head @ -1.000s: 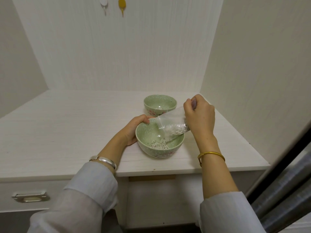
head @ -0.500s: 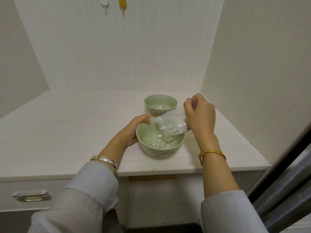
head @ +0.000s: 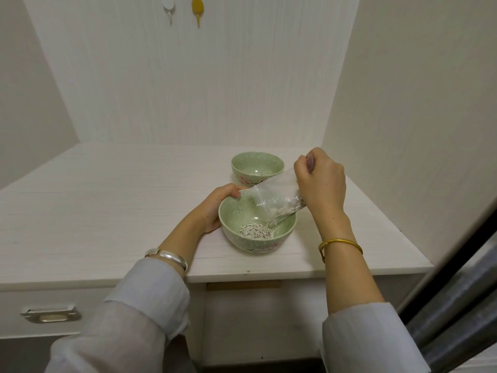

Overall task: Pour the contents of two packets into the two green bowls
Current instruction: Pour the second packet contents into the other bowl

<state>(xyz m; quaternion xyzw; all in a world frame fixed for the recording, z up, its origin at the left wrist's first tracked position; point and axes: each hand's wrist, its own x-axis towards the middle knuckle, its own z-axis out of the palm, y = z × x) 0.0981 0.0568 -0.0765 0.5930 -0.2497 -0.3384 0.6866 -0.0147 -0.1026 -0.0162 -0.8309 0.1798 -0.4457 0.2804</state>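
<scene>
Two green bowls stand on the white tabletop. The near bowl holds a small heap of white grains. My left hand grips its left rim. My right hand holds a clear plastic packet tilted mouth-down over this bowl, with some grains still inside near my fingers. The far bowl sits just behind, a little content showing at its bottom, partly hidden by the packet. No second packet is in view.
Walls close in behind and on the right of the tabletop. A drawer with a metal handle sits below at the left. Two hooks hang high on the back wall. A dark frame edge runs along the right.
More grains have gathered in the near bowl and the packet looks emptier. Both hands stay in nearly the same place.
</scene>
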